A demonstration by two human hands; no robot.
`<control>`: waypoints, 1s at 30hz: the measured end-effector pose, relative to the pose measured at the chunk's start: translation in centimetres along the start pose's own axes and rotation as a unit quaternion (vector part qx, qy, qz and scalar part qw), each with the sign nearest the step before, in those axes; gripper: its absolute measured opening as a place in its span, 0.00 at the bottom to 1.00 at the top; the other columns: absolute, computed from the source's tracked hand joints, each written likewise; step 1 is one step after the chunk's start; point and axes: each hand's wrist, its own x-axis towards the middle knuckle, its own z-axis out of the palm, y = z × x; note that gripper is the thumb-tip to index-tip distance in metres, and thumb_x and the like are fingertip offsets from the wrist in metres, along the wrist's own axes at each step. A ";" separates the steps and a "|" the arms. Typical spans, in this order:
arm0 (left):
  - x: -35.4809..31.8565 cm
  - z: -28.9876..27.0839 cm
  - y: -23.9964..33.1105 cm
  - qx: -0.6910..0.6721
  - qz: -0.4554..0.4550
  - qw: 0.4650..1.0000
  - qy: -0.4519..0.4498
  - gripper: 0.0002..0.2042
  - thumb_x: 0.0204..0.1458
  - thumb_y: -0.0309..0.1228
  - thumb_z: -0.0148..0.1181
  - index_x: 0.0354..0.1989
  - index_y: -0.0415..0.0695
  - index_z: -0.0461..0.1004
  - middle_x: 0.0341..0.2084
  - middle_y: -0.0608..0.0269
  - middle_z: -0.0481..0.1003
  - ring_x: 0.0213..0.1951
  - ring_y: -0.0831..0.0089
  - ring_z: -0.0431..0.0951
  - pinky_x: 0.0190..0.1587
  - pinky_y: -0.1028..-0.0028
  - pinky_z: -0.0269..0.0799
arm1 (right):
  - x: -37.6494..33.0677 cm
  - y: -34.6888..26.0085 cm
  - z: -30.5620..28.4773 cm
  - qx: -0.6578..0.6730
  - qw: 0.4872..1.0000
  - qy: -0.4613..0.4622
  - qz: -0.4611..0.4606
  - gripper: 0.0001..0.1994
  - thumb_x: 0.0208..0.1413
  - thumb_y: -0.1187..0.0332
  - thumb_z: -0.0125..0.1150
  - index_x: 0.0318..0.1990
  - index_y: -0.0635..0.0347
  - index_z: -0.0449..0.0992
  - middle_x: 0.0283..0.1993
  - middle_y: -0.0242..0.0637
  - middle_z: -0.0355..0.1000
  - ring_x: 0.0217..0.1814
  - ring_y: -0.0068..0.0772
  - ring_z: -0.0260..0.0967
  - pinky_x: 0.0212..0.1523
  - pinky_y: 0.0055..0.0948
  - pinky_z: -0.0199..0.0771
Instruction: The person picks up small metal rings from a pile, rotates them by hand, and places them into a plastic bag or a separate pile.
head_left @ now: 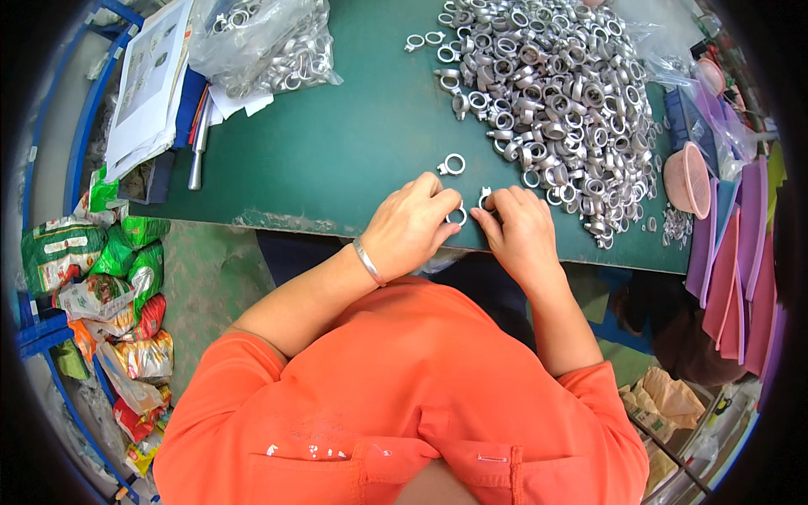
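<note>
My left hand (415,216), with a silver bangle (369,262) on its wrist, is closed on a small grey metal ring (457,216) near the table's front edge. My right hand (518,229) pinches another metal ring (485,197) between thumb and fingers, and the fingers hide much of it. The two hands are a short way apart. Just beyond them a single metal ring with a small lug (453,164) lies flat on the green table (337,160). A big heap of similar metal rings (555,101) spreads from the far edge down to the right of my right hand.
A clear plastic bag of rings (278,50) lies at the back left, next to papers (151,84) and a metal-handled tool (199,147). On the right stand a pink basket (688,180) and coloured sheets (730,269). Packed bags (126,286) fill a blue rack on the left.
</note>
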 end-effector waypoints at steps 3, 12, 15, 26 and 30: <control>-0.6 -0.1 -1.1 -0.003 0.000 1.000 0.019 0.09 0.40 0.21 0.62 0.31 0.40 0.70 0.28 0.58 0.66 0.26 0.63 0.70 0.29 0.69 0.68 | 1.0 0.3 0.1 0.037 0.994 0.091 -0.047 0.05 0.44 0.70 0.62 0.28 0.56 0.72 0.31 0.34 0.65 0.34 0.38 0.63 0.33 0.35 0.60; -1.4 -2.2 -0.6 -0.153 -0.150 0.976 0.039 0.09 0.44 0.20 0.60 0.35 0.38 0.70 0.28 0.63 0.68 0.24 0.80 0.69 0.26 0.81 0.66 | 4.7 -0.1 1.6 0.282 0.958 0.032 -0.045 0.07 0.40 0.74 0.64 0.28 0.59 0.71 0.37 0.36 0.68 0.41 0.41 0.64 0.40 0.37 0.62; -1.4 -2.2 -1.0 -0.199 -0.186 0.960 0.065 0.08 0.46 0.20 0.59 0.35 0.37 0.70 0.28 0.64 0.69 0.25 0.81 0.70 0.28 0.82 0.68 | 4.9 -0.5 1.7 0.169 0.980 0.086 -0.064 0.11 0.38 0.73 0.66 0.30 0.60 0.70 0.37 0.37 0.66 0.38 0.42 0.64 0.36 0.38 0.63; -0.2 -3.0 -0.6 -0.242 -0.178 0.951 0.078 0.05 0.47 0.21 0.59 0.33 0.37 0.72 0.28 0.65 0.69 0.27 0.82 0.71 0.31 0.82 0.69 | 4.8 -1.3 0.7 0.534 0.844 -0.008 0.046 0.07 0.46 0.84 0.57 0.30 0.63 0.68 0.44 0.39 0.68 0.42 0.29 0.69 0.42 0.25 0.70; -0.1 -3.5 -0.2 -0.311 -0.168 0.931 0.086 0.04 0.48 0.21 0.59 0.32 0.36 0.72 0.29 0.66 0.69 0.30 0.82 0.72 0.32 0.83 0.70 | 3.9 -2.3 0.4 0.708 0.706 -0.016 0.010 0.13 0.47 0.87 0.56 0.37 0.61 0.64 0.47 0.40 0.65 0.44 0.26 0.68 0.46 0.26 0.72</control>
